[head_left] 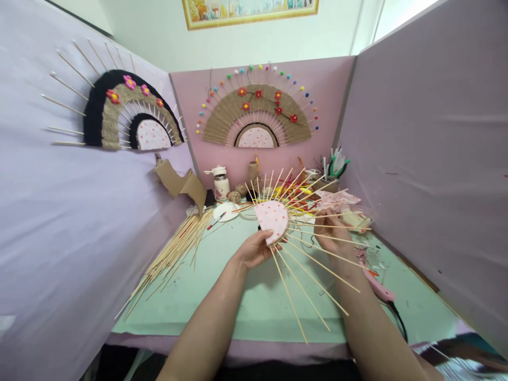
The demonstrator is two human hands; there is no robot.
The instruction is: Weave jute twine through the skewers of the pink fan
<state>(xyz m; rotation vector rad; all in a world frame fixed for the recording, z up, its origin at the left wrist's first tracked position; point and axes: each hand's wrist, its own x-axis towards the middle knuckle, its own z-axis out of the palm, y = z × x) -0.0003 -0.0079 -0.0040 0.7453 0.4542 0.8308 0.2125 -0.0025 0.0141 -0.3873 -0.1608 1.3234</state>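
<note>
A half-round pink piece with red dots (273, 218) has several thin wooden sticks (317, 247) fanning out from its curved edge to the right. My left hand (256, 248) grips its lower end, thumb on the dotted face and fingers behind. Behind the sticks at the right, my right hand (331, 231) has its fingers bent together near the stick shafts; what they hold, if anything, is too small to tell. Twine (292, 225) runs along the curved edge.
Loose sticks (174, 259) lie at the left of the green table (182, 309). A pen (216, 220), white disc (227, 211), bottle (221, 182) and coloured stems (297, 194) are behind. A pink glue gun (381, 288) with a cord lies right. Finished fans (257, 114) hang behind.
</note>
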